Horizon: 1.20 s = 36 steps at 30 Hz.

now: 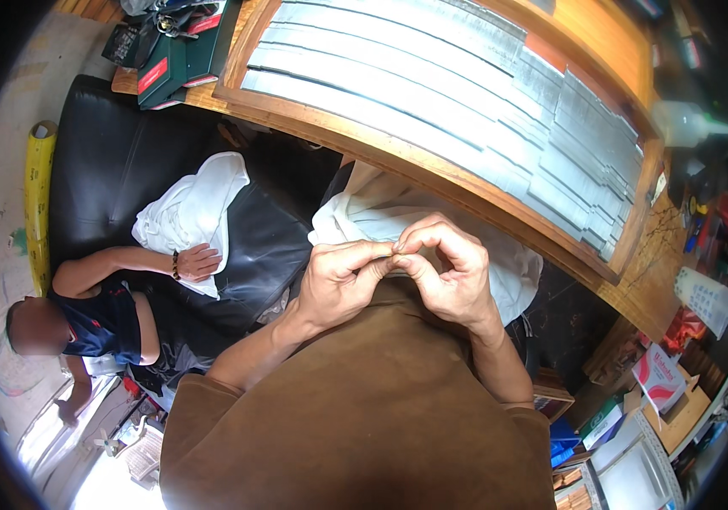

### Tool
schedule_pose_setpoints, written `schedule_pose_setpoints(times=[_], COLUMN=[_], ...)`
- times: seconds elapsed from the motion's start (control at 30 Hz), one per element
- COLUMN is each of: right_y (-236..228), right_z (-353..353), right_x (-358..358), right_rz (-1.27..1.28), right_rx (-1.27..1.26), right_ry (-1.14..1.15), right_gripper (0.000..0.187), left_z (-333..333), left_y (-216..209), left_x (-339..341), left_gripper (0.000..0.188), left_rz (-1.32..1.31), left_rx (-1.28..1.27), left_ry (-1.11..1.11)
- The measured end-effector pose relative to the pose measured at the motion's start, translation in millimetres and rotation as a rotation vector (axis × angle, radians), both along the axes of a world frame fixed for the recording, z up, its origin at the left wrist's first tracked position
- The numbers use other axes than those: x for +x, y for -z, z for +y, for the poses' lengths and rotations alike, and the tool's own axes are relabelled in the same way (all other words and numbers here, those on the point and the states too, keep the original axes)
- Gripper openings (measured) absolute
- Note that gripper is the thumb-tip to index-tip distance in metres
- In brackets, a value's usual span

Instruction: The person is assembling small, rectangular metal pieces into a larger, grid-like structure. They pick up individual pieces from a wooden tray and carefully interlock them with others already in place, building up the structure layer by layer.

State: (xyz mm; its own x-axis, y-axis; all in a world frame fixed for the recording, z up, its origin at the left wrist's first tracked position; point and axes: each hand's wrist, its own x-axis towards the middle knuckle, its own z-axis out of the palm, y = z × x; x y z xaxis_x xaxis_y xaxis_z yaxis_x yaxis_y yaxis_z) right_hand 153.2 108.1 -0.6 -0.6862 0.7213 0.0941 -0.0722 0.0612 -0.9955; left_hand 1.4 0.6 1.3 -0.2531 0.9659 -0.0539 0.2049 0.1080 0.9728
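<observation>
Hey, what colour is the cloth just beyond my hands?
The cloth is white, seen best in the head view.

A plain brown shirt (355, 408) with short sleeves (203, 398) leaves the forearms (253, 350) and hands (336, 282) bare.

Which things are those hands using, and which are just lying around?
Probably in use:
left hand and right hand, pinching together; anything between them is too small to tell
maybe the wooden tray and its grey strips

Seemingly lying about:
yellow roll
green boxes
pink-and-white box
</observation>
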Motion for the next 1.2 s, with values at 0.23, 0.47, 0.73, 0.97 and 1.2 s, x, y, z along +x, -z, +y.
schedule_pose_setpoints(times=[0.23,0.47,0.73,0.97,1.2], right_y=[-5,-6,-2,-5,-77], right_z=[3,1,-1,-2,11], right_x=[-1,-2,-1,-1,57], right_rz=[-0.017,-0.026,-0.014,-0.021,-0.091], right_rx=[0.153,0.178,0.205,0.248,0.271], right_ry=[-0.024,-0.018,0.013,0.052,0.167], right_gripper=[0.013,0.013,0.011,0.011,0.014], left_z=[-1,0,1,0,8], left_y=[0,0,-1,-7,-10], left_x=[-2,1,0,-1,7], left_gripper=[0.017,0.014,0.014,0.018,0.016], left_rz=[-0.010,0.000,0.002,-0.022,-0.072], left_rx=[0.002,0.022,0.012,-0.051,0.067], left_ry=[0.011,-0.012,0.002,0.030,-0.080])
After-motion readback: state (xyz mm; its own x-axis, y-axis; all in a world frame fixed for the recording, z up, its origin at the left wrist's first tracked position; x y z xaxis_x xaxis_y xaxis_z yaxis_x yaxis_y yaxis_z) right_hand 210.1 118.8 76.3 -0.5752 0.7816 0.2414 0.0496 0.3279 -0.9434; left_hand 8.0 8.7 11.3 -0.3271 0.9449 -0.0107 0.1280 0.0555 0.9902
